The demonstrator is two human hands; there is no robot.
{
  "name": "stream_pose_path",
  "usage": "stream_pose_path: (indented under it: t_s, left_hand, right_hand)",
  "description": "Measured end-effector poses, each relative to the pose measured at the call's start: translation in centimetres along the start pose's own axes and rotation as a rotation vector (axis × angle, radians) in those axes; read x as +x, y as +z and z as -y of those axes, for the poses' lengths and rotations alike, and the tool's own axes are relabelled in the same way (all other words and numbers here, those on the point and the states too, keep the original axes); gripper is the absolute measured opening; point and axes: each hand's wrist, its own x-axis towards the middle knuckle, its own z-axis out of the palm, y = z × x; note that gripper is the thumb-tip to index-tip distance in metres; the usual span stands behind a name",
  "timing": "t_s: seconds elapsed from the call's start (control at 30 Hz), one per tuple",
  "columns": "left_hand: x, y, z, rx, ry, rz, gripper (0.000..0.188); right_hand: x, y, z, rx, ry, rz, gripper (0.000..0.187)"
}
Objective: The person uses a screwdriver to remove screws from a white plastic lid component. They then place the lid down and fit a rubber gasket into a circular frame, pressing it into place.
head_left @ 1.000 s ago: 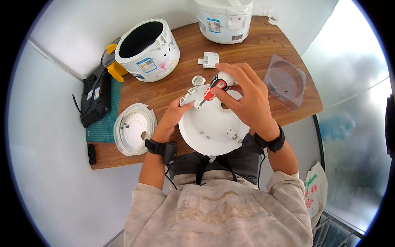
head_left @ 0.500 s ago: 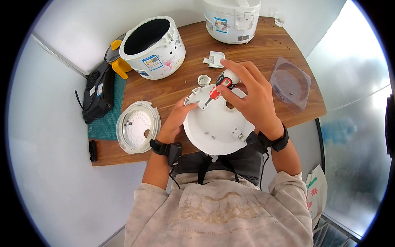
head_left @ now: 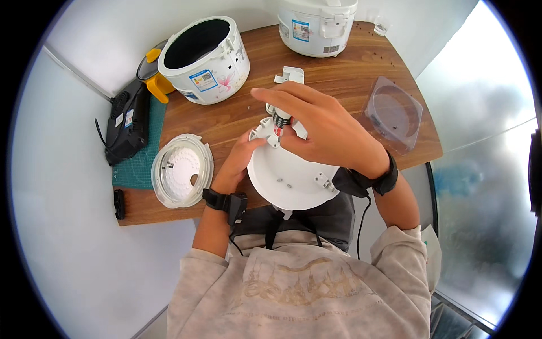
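Right hand (head_left: 333, 133) was clamped around a small screwdriver (head_left: 280, 120) with a red-and-black handle, fingers curled shut on it, tip pointed down at the hinge end of a round white rice cooker lid (head_left: 291, 175). Left hand (head_left: 240, 161) gripped the lid's left rim, fingers closed on the edge just beside the screwdriver tip, steadying it. Lid sat tilted at the near table edge, directly under both hands, partly over the person's lap. Both wrists wore black bands.

Left of the left hand lay 1 inner lid plate (head_left: 182, 169), white and round with a dotted face, flat on the wooden table (head_left: 350, 79), apart from the held lid. Beyond the grip, up and left, stood an open white rice cooker body (head_left: 204, 59) with a flower print, empty pot cavity facing up. A yellow-handled tool (head_left: 155, 79) was tucked just behind it. A black device (head_left: 127, 127) lay on a green cutting mat (head_left: 144, 164) further left. Just past the right fingertips sat a small white plastic part (head_left: 289, 74). A 2nd white rice cooker (head_left: 316, 22) stood at the far table edge. Right of the right hand rested a clear plastic container (head_left: 395, 113), well apart from the lid.
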Motion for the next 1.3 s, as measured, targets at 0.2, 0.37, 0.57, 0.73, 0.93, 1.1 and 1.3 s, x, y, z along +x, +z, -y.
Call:
stream_pose_path:
  t_s: [0.2,0.37,0.57,0.73,0.93,1.1,1.3]
  left_hand:
    - [0.4,-0.6,0.8,0.013,0.063,-0.002,0.045]
    - [-0.1,0.0,0.6,0.11,0.135,0.03,0.039]
    - [0.0,0.2,0.4,0.198,0.071,-0.04,0.041]
    - [-0.1,0.2,0.8,0.198,0.118,-0.05,0.037]
    - [0.5,-0.3,1.2,0.23,0.143,-0.057,0.038]
    - [0.2,0.2,1.4,0.23,0.224,-0.038,0.039]
    - [0.0,0.7,0.7,0.267,0.2,-0.057,0.04]
  right_hand:
    - [1.7,1.0,-0.5,0.25,0.099,0.145,0.037]
    - [2.0,1.3,-0.9,-0.09,0.066,0.047,0.031]
    - [2.5,1.7,-1.3,-0.27,0.157,-0.009,0.038]
    - [3.5,0.9,1.5,-0.494,0.291,0.189,0.037]
    - [2.9,1.6,-0.1,-0.316,0.147,0.041,0.03]
    - [3.2,2.1,-1.1,-0.13,0.064,0.076,0.032]
    - [2.6,1.0,0.0,-0.146,0.118,0.112,0.034]
